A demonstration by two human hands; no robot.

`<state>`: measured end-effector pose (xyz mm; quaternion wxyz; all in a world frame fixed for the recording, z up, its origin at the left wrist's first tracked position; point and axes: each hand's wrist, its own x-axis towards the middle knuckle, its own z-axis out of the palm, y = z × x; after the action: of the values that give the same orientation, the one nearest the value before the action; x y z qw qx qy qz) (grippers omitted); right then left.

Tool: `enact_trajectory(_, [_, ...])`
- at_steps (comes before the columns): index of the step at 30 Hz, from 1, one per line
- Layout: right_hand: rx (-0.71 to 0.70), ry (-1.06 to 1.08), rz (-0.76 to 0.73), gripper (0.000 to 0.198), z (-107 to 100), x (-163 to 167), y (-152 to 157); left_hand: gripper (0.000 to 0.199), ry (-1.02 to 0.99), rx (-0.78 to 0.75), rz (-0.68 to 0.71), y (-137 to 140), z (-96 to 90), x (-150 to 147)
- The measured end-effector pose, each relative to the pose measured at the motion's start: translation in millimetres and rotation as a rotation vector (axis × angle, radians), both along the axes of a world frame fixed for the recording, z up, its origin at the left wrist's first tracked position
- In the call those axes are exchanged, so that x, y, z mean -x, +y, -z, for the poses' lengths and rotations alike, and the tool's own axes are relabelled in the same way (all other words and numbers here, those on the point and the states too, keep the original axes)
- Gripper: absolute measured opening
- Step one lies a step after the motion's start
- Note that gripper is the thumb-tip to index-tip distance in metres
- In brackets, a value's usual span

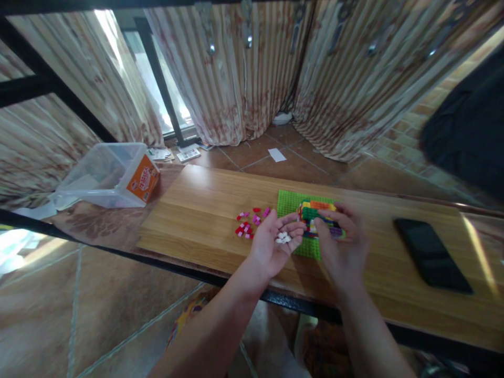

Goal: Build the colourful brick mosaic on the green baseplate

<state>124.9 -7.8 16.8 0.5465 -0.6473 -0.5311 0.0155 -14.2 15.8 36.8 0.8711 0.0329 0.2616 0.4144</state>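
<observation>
White toy bricks (pixel 283 238), a small cluster of them, rest in the upturned palm of the wearer's left hand (pixel 271 247), which reaches in over the front edge of a long wood-grain table (pixel 205 202). That hand's grip is apart, its fingers loosely curled and spread beneath the bricks rather than clamped on them. Its fingertips reach close to a colourful brick build (pixel 311 212), with yellow, orange, green and purple parts, standing on a bright green studded baseplate (pixel 286 198) right of the table's middle. The right hand (pixel 334 231), blurred, is at the right side of the build, thumb and fingers bent toward it; whether its grip is together on a piece, I cannot tell. Just left of the left hand, loose red and pink bricks (pixel 256 219) lie scattered on the wood. Well to the right, a black smartphone (pixel 433 255) lies flat and slanted. Off the table's left end stands a clear plastic bin (pixel 98 181) with an orange label (pixel 142 178) on its side. Behind the table, a white sheet of paper (pixel 276 155) lies on brown floor tiles (pixel 255 153), and striped, flower-patterned curtains (pixel 244 79) hang across the background.
</observation>
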Motion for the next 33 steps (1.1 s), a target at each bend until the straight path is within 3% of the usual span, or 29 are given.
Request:
enact_trajectory(4, [0.000, -0.162, -0.229, 0.014, -17, 7, -8, 0.053, -0.070, 0.007, -0.011, 4, -3.3, 5])
enact_trajectory(8, [0.076, -0.326, -0.372, 0.012, -19, 7, -10, 0.057, -0.063, -0.022, -0.007, 4, -2.9, 7])
enact_trajectory(23, [0.114, -0.449, -0.458, 0.011, -15, 8, -7, 0.059, -0.016, -0.145, -0.003, 5, -5.5, 9])
enact_trajectory(33, [0.141, -0.429, -0.442, 0.010, -12, 7, -8, 0.052, -0.045, -0.110, 0.003, 0, -8.8, 3])
